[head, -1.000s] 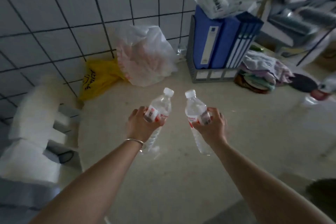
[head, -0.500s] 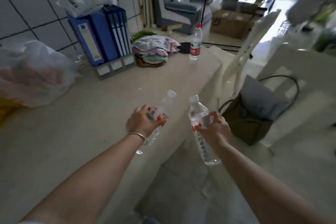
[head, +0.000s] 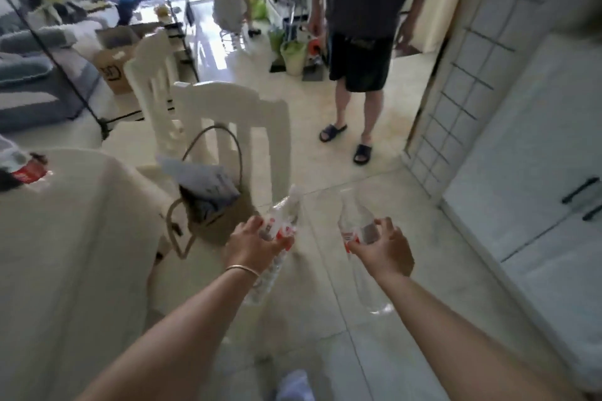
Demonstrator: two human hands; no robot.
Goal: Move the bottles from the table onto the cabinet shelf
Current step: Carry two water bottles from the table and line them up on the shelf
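Each hand carries one clear plastic bottle, and both bottles are off the worktop and in the air above the floor. The left hand is wrapped around the middle of its bottle, at the red and white label, with the cap end pointing up and away from the person. The right hand grips the second bottle in the same way, also at the label; the bottom of that bottle hangs below the hand. The two bottles are near each other but apart.

The worktop is to the left of the left hand. On its far edge, well apart from both hands, lies one more bottle with a red label, so I judge that at least this one is not yet moved. To the right of the right hand there is a pale cabinet with dark handles. Its doors look closed, and no shelf is visible, so I cannot tell where exactly the bottles must go.

I judge that the task is in the carrying step: two bottles are picked up, none is seen on a shelf. What is left is to reach the cabinet, put both bottles down, and go back for the rest. Another person stands ahead on the floor, beyond both hands.
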